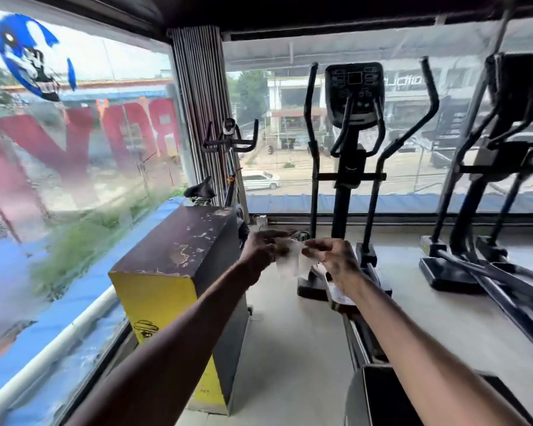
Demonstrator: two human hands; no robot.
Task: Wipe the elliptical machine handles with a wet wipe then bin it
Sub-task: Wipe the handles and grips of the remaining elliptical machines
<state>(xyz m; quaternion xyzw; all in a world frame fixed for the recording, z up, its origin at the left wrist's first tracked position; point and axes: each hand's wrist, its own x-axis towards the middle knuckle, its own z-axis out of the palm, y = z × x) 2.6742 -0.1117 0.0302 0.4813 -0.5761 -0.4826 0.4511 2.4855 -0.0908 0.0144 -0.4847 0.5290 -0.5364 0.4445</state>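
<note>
A thin white wet wipe (287, 256) hangs between my two hands, stretched out in front of me at about waist height. My left hand (260, 249) pinches its left edge and my right hand (333, 259) pinches its right edge. Straight ahead stands a black elliptical machine (351, 142) with a console (354, 93), two tall moving handles (310, 118) and two short curved inner grips. The handles are well beyond my hands, by the window.
A yellow and dark brown box (173, 272) stands at my left against the glass. Behind it is an exercise bike (228, 139). A second elliptical (505, 149) stands at the right. Large windows run along the left and far sides.
</note>
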